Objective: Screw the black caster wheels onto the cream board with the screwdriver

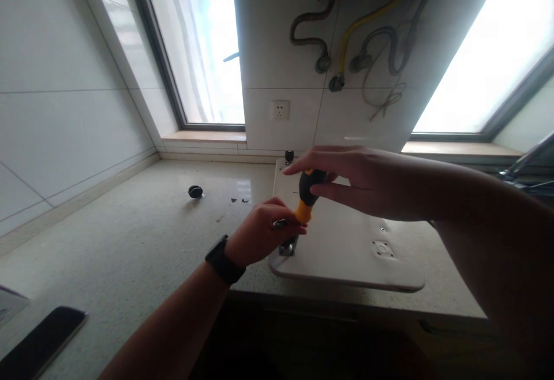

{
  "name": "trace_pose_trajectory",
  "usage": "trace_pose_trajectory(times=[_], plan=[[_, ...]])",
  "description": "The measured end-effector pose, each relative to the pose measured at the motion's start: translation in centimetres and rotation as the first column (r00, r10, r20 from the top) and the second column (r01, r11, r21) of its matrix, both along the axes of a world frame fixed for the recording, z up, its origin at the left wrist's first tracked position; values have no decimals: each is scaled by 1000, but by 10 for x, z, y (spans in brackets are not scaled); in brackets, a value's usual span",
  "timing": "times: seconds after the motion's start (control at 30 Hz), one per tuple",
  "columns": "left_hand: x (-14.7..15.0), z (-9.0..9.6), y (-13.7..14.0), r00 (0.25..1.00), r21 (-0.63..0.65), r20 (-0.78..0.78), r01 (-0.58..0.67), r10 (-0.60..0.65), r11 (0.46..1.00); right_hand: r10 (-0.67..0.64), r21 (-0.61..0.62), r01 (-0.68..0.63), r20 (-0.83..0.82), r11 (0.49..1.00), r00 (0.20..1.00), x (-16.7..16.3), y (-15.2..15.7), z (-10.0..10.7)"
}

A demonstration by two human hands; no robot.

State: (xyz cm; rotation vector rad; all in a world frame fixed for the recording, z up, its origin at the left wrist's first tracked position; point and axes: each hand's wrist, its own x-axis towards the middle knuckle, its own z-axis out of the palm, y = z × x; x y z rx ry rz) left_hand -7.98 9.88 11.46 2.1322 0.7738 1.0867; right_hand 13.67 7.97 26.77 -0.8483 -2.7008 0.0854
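Observation:
A screwdriver [310, 188] with a black and yellow handle stands tilted over a white rounded panel [341, 253]. My right hand [346, 175] grips the top of the handle, its fingers partly stretched out. At the yellow lower end, the fingers of my left hand [270, 227] are pinched together around the screwdriver; the tip is hidden behind them. Just below these fingers, a metal fitting [287, 248] sits on the panel's near left corner. A small black fitting [289, 156] shows at the far left corner, and a plate with holes [383, 249] at the near right.
The panel lies on a speckled countertop [164, 241], close to its front edge. To the left are a round black part [195, 192] and a few small dark pieces [239, 200]. A phone [43, 339] lies near left. Behind are a wall socket [280, 110] and pipes [346, 33].

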Motion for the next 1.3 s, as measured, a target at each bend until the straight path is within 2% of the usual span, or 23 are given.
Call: trace_pose_trajectory(times=[0.07,0.23,0.37,0.43,0.5,0.6,0.67,0.77,0.93,1.03,1.13,1.2,1.3], plan=[[0,1,0,1000,11,-10,12,-12,1000,-61,7,61,1,998,998,1,2,1],[1,1,-2,999,48,-18,44,-43,998,-232,112,234,-27,966,972,-6,3,-2],[5,-2,-3,999,64,-16,-28,29,998,-327,161,332,-59,929,943,-13,2,-7],[6,-4,-3,997,-4,15,-73,73,997,-316,165,322,-66,932,947,-12,1,-7],[6,-5,-3,995,-60,46,-88,90,994,-235,118,240,-60,963,970,-7,1,-5],[4,-3,-3,996,-55,48,-66,69,996,-66,1,66,-45,998,997,0,2,0],[2,-1,-3,998,-22,33,-45,46,999,-24,-38,23,-40,999,999,3,4,2],[-1,3,-3,1000,-3,11,-4,4,1000,-77,-26,76,-24,997,997,3,5,5],[-2,5,-4,997,-1,-57,42,-42,999,-259,114,258,-12,959,966,-6,0,6],[1,4,-6,996,13,-85,-19,20,1000,-348,119,351,-46,929,936,-13,-2,3],[4,4,-9,995,-50,-39,-93,91,994,-398,115,405,-79,907,914,-17,-3,1],[5,4,-10,994,-75,-17,-108,107,991,-391,102,396,-69,912,918,-16,-3,1],[5,5,-10,996,-89,6,-84,85,992,-214,15,214,-31,977,976,-8,-3,2]])
